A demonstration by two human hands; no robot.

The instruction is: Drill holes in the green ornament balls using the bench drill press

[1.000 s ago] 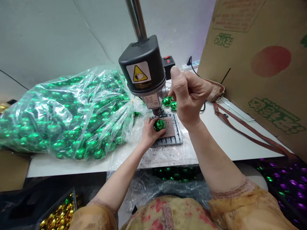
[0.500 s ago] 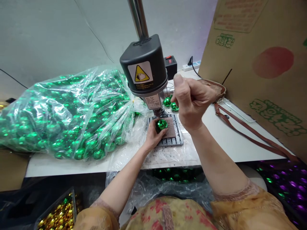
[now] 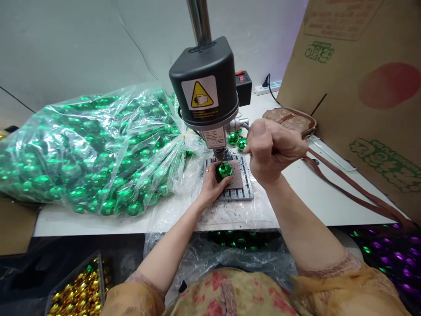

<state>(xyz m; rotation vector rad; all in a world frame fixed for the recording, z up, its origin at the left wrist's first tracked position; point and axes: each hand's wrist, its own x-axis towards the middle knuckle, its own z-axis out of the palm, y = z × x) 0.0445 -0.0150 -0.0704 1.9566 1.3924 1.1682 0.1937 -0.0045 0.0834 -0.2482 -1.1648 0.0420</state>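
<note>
A shiny green faceted ball [image 3: 224, 170] is held in the curled fingers of my left hand [image 3: 213, 183], on a small board [image 3: 237, 177] over the slotted metal base [image 3: 247, 193] of a bench drill press [image 3: 204, 83]. The drill's chuck [image 3: 219, 152] is right above the ball; whether the bit touches it I cannot tell. My right hand [image 3: 274, 149] is closed around the drill press lever [image 3: 246, 126], whose end is hidden in the fist. Behind that hand lie more green balls [image 3: 233, 138].
On the left, a big clear plastic bag [image 3: 98, 153] is full of green balls. A brown handbag [image 3: 291, 119] with its strap lies by a tall cardboard box [image 3: 355, 101] on the right. Below the table edge are a bin of gold balls [image 3: 79, 289] and purple balls [image 3: 397, 259].
My right hand has come down relative to the drill press, and more of the lever shows. My left hand still holds the ball on the board. The whole view has shifted slightly.
</note>
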